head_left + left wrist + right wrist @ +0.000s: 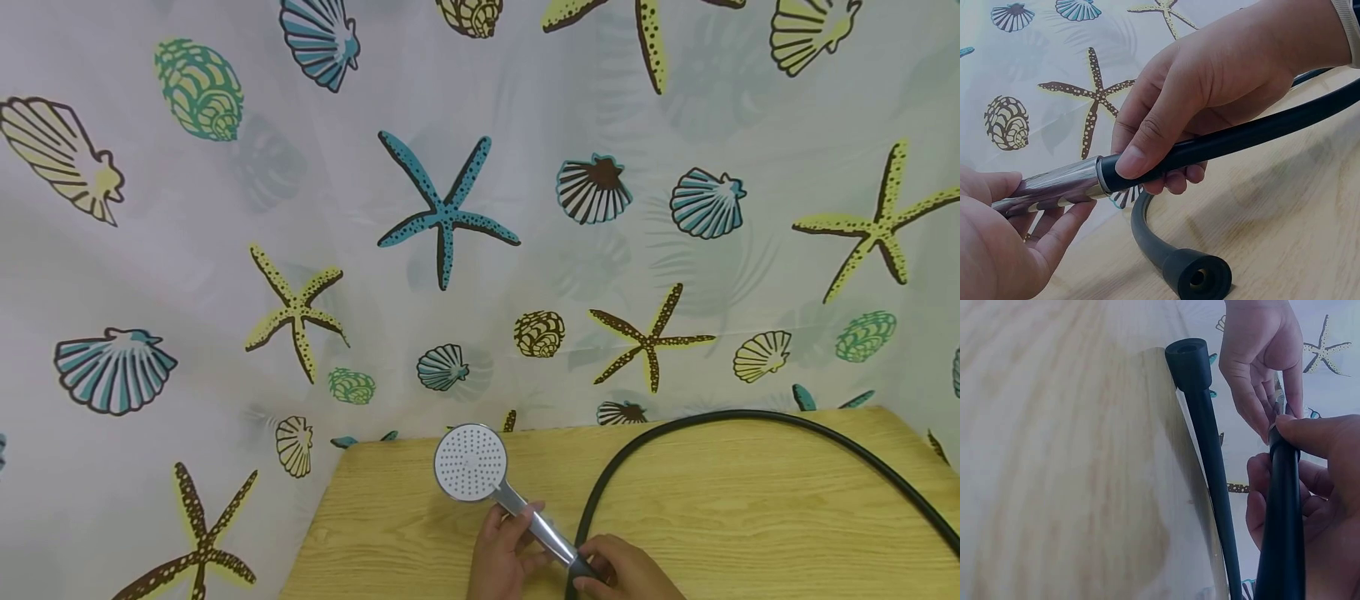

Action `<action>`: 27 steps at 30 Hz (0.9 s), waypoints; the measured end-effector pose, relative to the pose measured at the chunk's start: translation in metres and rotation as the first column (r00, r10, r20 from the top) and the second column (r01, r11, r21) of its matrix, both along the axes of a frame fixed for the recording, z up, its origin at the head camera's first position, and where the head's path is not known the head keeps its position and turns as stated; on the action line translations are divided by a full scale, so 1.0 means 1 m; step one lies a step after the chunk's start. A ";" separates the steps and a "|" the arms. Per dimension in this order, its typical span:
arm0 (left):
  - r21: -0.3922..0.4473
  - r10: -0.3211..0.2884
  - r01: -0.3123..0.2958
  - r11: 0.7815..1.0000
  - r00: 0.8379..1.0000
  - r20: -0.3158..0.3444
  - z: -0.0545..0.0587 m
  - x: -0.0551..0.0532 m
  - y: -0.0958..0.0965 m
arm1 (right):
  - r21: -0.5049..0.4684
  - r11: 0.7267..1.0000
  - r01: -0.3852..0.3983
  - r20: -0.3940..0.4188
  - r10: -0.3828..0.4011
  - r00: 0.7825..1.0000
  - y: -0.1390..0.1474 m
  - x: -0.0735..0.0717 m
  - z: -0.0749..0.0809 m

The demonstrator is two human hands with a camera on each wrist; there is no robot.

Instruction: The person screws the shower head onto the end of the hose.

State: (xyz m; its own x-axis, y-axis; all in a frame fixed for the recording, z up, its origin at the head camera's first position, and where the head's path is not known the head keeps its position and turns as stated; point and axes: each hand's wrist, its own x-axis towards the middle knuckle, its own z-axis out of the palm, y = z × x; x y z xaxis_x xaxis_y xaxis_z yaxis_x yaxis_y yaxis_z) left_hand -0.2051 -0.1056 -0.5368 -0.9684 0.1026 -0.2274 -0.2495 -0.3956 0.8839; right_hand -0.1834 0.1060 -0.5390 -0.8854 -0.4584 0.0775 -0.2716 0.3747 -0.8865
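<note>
A chrome shower head (470, 463) with a round white spray face is held tilted above the wooden table. My left hand (501, 550) grips its handle (1063, 184) between thumb and fingers. At the handle's lower end, my right hand (622, 571) pinches the end of a black hose (1241, 140), thumb on top and fingers beneath. Hose end and chrome handle meet in line; whether they are threaded together I cannot tell. The hose's other end, a wide black connector (1189, 365) with a hole in its middle, lies loose beside the hands in both wrist views.
The pale wooden table (420, 517) lies under the hands. Across it, the black hose bends in a wide arc to the right. A white curtain (525, 275) printed with starfish and shells hangs behind the table and along its sides.
</note>
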 end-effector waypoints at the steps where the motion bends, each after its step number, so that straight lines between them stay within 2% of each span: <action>1: 0.002 -0.001 0.001 1.000 1.000 -0.001 0.000 0.000 0.000 | -0.001 1.000 -0.002 0.001 0.002 1.000 0.000 0.000 0.000; 27: -0.006 -0.016 0.016 1.000 1.000 0.005 0.002 -0.001 -0.002 | -0.051 0.997 -0.065 0.049 0.068 0.996 0.004 -0.001 -0.008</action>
